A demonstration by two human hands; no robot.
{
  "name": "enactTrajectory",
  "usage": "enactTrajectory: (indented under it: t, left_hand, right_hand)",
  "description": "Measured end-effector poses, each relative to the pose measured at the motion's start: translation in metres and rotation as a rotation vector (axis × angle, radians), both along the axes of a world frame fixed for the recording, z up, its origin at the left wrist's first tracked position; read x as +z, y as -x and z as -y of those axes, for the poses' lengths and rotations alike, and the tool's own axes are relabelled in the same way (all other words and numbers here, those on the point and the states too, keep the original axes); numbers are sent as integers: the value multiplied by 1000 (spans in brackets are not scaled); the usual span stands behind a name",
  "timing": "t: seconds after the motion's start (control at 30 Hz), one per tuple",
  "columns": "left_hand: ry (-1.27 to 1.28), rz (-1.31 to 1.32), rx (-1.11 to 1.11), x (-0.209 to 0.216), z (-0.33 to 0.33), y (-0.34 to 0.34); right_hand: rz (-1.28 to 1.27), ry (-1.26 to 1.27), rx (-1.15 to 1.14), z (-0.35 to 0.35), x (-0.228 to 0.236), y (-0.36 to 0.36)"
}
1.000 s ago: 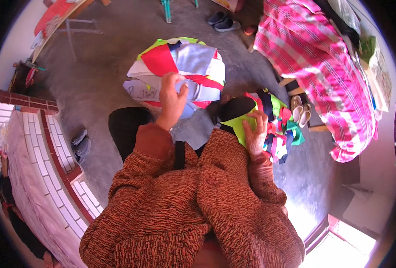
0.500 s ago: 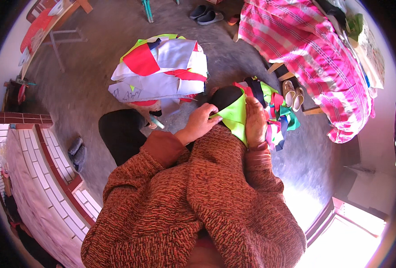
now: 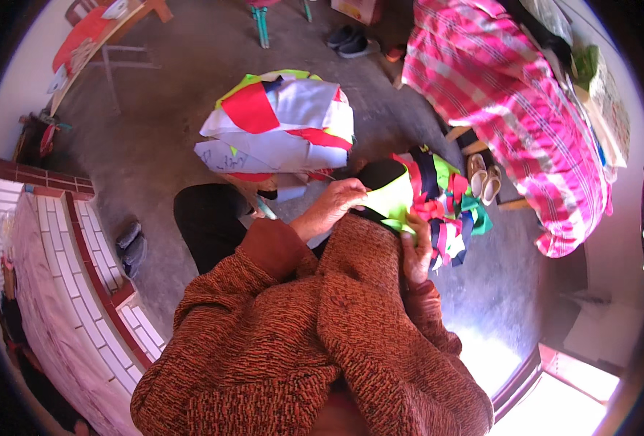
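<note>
A neon-yellow fabric piece (image 3: pixel 394 200) lies over my right thigh near the dark knee. My left hand (image 3: pixel 336 205) pinches its left corner between thumb and fingers. At the cloth's lower right edge, my right hand (image 3: pixel 418 251) grips it, with the thumb up against the fabric. Just beyond the knee is a heap of mixed fabric scraps (image 3: pixel 451 190) in red, black, green, white and yellow. Ahead and to the left stands a stack of larger cut fabric pieces (image 3: pixel 314 152), mostly white and pale grey with red and yellow, resting on a low stool whose leg shows beneath.
A bed or bench under a pink plaid cover (image 3: pixel 496 87) runs along the right, with pale shoes (image 3: pixel 484 182) beside it. Dark slippers (image 3: pixel 352 42) lie at the back. Grey shoes (image 3: pixel 131 247) sit on the left floor, near a white-tiled brick ledge (image 3: pixel 82 276).
My right hand has gone from lying flat on the cloth to gripping its lower edge. My left hand still pinches the corner, now lifted and drawn out. The whole view has shifted slightly.
</note>
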State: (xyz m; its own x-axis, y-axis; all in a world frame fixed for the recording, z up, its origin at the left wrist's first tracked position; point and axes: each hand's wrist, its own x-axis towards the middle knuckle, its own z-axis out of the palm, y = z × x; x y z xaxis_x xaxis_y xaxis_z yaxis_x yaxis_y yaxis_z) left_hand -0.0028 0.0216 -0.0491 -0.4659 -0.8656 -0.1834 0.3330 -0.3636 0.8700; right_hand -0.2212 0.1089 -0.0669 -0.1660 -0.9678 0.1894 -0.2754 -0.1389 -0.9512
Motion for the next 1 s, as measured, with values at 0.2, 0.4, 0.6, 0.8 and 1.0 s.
enactTrajectory:
  t: [0.2,0.4,0.6,0.8,1.0]
  left_hand:
    - [-10,-274,69,30,28,-15]
    - [202,7,291,49,53,-101]
    - [180,233,528,31,54,-151]
    - [636,994,1008,26,53,-142]
    - [620,510,671,39,27,-94]
  right_hand:
    - [444,-60,-260,12,19,-1]
    - [378,-119,-163,16,29,-14]
    - [266,-89,-106,17,23,-20]
    - [247,-89,-38,20,32,-24]
    - [706,-163,83,36,64,-39]
